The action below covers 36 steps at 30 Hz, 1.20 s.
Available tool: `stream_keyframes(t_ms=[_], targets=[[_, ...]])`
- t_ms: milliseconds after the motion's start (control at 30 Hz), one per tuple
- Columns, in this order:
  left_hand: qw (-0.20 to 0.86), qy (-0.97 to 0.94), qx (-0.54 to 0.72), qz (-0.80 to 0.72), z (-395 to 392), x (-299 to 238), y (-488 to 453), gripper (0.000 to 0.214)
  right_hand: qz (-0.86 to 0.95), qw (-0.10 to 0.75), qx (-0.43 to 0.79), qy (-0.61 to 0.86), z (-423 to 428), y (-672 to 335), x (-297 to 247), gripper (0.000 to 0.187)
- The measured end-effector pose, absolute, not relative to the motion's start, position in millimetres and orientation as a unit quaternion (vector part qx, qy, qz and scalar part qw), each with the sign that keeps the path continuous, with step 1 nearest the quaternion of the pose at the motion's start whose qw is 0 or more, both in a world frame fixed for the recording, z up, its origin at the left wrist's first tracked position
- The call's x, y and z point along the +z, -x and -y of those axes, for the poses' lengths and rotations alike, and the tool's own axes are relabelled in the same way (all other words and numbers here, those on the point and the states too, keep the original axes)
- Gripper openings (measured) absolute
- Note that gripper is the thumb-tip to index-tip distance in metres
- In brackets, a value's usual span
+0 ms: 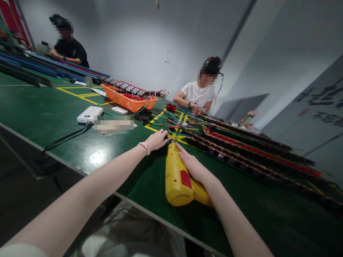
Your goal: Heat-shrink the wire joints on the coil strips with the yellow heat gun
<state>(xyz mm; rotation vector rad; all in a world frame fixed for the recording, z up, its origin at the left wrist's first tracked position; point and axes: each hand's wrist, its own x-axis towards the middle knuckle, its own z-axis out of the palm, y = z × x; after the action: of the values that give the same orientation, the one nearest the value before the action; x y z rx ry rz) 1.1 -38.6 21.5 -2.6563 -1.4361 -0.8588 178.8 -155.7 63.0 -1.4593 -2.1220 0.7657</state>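
A yellow heat gun (177, 175) with a red patch on its side points away from me over the green table. My right hand (194, 164) is closed around its barrel from the right, the handle slanting under my wrist. By the metal nozzle is my left hand (158, 140), wearing a beaded bracelet. Its fingers are drawn together at the ends of the coloured wires (182, 125); what they pinch is too small to make out. These wires run to long black strips (227, 153) with copper-coloured edges, lying on the right.
An orange basket (125, 100) holds cables. Nearer me sit a white device (89, 114) with a black cable and a small white object (119, 110). Across the table a person in white (199, 94) works with both hands; another in black (71, 51) sits far left.
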Motion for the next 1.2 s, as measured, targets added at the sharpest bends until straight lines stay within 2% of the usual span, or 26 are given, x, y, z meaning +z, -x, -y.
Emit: stream_keyframes(t_ms=[733, 1200], targets=[[-0.01, 0.836, -0.271, 0.477, 42.4, 24.6, -2.1, 0.036, 0.742, 0.269, 0.213, 0.577, 148.7, -200.3, 60.6, 0.057], [0.003, 0.845, -0.279, 0.456, 36.8, 19.1, -0.3, 0.034, 0.776, 0.226, 0.251, 0.532, 156.0, -179.0, 64.6, 0.055]])
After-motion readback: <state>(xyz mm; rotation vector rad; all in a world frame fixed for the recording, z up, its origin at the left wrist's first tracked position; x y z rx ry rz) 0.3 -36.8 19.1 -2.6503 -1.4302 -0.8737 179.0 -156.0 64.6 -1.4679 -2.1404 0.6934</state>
